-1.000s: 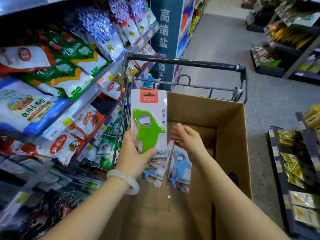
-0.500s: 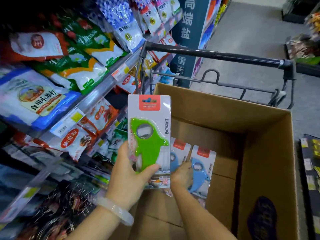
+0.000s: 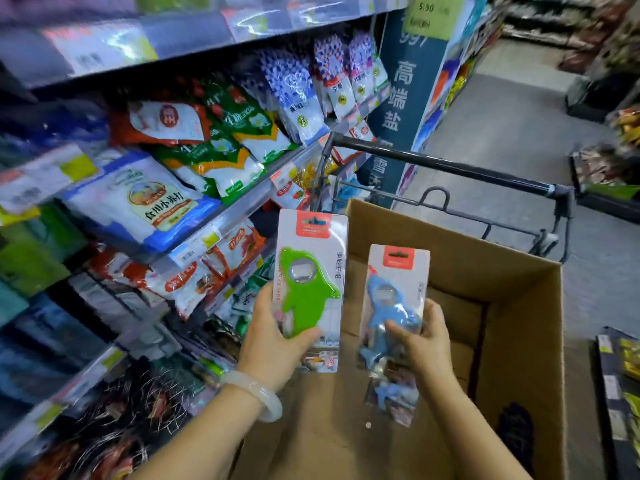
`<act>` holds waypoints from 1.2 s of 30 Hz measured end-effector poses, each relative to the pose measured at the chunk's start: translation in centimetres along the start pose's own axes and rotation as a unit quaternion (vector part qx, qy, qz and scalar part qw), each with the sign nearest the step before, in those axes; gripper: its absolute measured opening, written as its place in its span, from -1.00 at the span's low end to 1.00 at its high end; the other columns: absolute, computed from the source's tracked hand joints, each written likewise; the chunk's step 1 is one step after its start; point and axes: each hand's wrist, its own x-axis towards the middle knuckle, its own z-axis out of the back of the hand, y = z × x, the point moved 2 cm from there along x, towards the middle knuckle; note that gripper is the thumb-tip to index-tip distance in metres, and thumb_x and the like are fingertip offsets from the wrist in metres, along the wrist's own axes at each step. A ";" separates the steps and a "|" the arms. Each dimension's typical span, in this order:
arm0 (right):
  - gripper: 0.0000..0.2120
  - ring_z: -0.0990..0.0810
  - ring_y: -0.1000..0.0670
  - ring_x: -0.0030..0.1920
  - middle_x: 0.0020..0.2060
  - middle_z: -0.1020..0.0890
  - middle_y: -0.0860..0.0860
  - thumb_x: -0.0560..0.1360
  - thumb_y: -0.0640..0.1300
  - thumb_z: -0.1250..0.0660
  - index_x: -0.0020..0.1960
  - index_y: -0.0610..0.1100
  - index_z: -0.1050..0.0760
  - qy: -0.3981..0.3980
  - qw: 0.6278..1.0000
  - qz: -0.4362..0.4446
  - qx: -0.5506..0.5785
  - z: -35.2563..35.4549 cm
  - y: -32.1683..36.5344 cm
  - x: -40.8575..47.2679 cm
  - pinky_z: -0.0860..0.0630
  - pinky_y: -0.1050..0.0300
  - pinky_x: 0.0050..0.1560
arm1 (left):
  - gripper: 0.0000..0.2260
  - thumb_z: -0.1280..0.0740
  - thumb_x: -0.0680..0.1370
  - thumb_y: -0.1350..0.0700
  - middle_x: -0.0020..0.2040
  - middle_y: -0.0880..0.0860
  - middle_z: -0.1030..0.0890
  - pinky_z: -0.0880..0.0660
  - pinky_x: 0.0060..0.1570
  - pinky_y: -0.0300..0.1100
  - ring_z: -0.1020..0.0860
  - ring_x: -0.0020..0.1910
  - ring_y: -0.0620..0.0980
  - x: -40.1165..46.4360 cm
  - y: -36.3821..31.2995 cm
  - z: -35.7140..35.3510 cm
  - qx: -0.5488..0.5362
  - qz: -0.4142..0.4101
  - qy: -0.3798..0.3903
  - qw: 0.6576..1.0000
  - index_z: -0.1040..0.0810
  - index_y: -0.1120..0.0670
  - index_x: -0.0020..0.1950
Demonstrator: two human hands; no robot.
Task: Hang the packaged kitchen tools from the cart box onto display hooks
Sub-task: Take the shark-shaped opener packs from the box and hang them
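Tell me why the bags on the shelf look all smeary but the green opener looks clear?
Head view: the shelf bags are smeared by motion blur at the wide-angle edge; the green opener pack in the left hand sits central and sharp; the blue opener pack is slightly softer.

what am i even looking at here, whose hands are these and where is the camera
There is no machine here: a person wears one camera on the head, looking forward and down at their own bare hands in a shop aisle. The left hand, with a pale bangle at the wrist, holds a carded pack with a green shark-shaped bottle opener. The right hand holds a similar pack with a blue opener. Below them an open brown cardboard box sits in a dark metal shopping cart. Bagged goods fill the shelves on the left. No display hooks are clearly visible.
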 end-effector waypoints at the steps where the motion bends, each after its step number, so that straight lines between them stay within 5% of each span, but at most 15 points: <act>1: -0.53 -0.62 -0.02 -0.08 0.05 -0.59 -0.11 0.39 -0.45 -0.37 0.24 -0.20 -0.34 0.023 0.999 0.025 0.012 -0.4 1.6 -1.2 -0.63 0.09 -0.11 | -0.39 -0.50 0.35 0.29 0.03 -0.30 -0.47 -0.42 -0.16 -0.59 -0.51 -0.12 -0.48 -0.7 -0.2 1.1 -0.004 -0.007 -0.008 1.000 -0.29 -0.10 0.23; 4: -0.56 -0.64 -0.11 0.03 0.07 -0.62 -0.11 0.39 -0.44 -0.37 0.13 -0.03 -0.41 0.114 0.990 0.081 0.033 -2.7 6.1 -5.3 -0.60 -0.08 0.03 | -0.38 -0.53 0.32 0.27 0.06 -0.29 -0.47 -0.45 0.02 -0.35 -0.48 -0.03 -0.43 -3.4 -1.1 5.3 -0.010 -0.032 -0.046 0.998 -0.29 -0.16 0.18; 7: -0.54 -0.65 0.01 -0.02 0.05 -0.63 -0.04 0.40 -0.44 -0.37 0.06 0.07 -0.42 0.190 0.972 0.129 0.040 -6.0 9.5 -10.4 -0.63 0.10 -0.04 | -0.32 -0.55 0.30 0.22 0.15 -0.17 -0.49 -0.43 0.17 -0.13 -0.51 0.14 -0.15 -7.4 -2.1 10.6 -0.008 -0.050 -0.097 0.994 -0.30 -0.12 0.27; 12: -0.54 -0.66 0.21 -0.24 -0.03 -0.63 0.03 0.40 -0.46 -0.35 0.16 -0.05 -0.41 0.311 0.935 0.161 0.048 -12.3 12.3 -22.4 -0.56 0.34 -0.28 | -0.25 -0.52 0.34 0.20 0.35 0.04 -0.42 -0.37 0.28 -0.12 -0.42 0.32 0.01 -17.8 -2.6 21.1 -0.024 -0.048 -0.203 0.978 -0.22 0.13 0.44; 16: -0.49 -0.63 0.17 0.03 0.18 -0.56 0.00 0.41 -0.40 -0.38 0.25 0.00 -0.38 0.404 0.894 0.185 0.053 -17.6 12.0 -34.2 -0.59 0.35 -0.11 | -0.37 -0.49 0.38 0.21 0.25 -0.02 -0.47 -0.39 0.21 -0.24 -0.47 0.22 -0.07 -29.5 -2.5 29.4 -0.016 -0.068 -0.293 0.954 -0.29 0.07 0.37; 19: -0.54 -0.63 0.24 -0.06 0.09 -0.58 0.09 0.42 -0.38 -0.38 0.13 0.09 -0.41 0.480 0.851 0.204 0.062 -21.6 11.2 -43.9 -0.56 0.38 -0.18 | -0.37 -0.48 0.39 0.21 0.29 -0.05 -0.44 -0.43 0.08 -0.43 -0.44 0.25 -0.09 -38.9 -1.6 35.4 -0.005 -0.068 -0.363 0.929 -0.26 0.05 0.37; 22: -0.57 -0.64 0.05 0.02 0.09 -0.61 0.05 0.42 -0.33 -0.40 0.09 0.13 -0.42 0.554 0.803 0.213 0.058 -25.7 10.1 -53.5 -0.59 0.24 -0.14 | -0.32 -0.48 0.37 0.13 0.34 -0.10 -0.43 -0.38 0.00 -0.55 -0.42 0.31 -0.10 -48.5 -0.1 41.2 -0.008 -0.073 -0.430 0.900 -0.25 0.01 0.41; 27: -0.54 -0.62 0.14 0.07 0.16 -0.56 0.10 0.43 -0.28 -0.40 0.24 0.07 -0.39 0.667 0.715 0.200 0.061 -31.3 8.7 -69.0 -0.57 0.32 -0.12 | -0.16 -0.47 0.35 0.08 0.47 -0.12 -0.23 -0.33 0.27 -0.19 -0.30 0.40 -0.10 -63.5 0.6 48.5 -0.005 -0.045 -0.552 0.832 -0.08 0.00 0.51; 31: -0.56 -0.57 0.06 0.16 0.17 -0.54 0.11 0.42 -0.25 -0.42 0.21 0.05 -0.40 0.732 0.641 0.223 0.059 -34.9 7.8 -80.0 -0.56 0.22 0.02 | -0.15 -0.49 0.34 0.04 0.44 -0.06 -0.32 -0.43 0.25 -0.05 -0.36 0.39 -0.01 -73.2 1.9 52.7 0.020 -0.005 -0.636 0.772 -0.09 -0.02 0.51; 36: -0.58 -0.61 0.04 0.04 0.06 -0.58 0.07 0.41 -0.33 -0.41 0.09 0.09 -0.40 0.776 0.577 0.241 0.084 -39.2 7.2 -92.4 -0.56 0.30 -0.06 | -0.34 -0.49 0.36 0.13 0.27 0.02 -0.51 -0.52 0.10 -0.08 -0.53 0.21 0.01 -82.8 2.7 58.7 0.063 0.001 -0.699 0.712 -0.26 0.08 0.38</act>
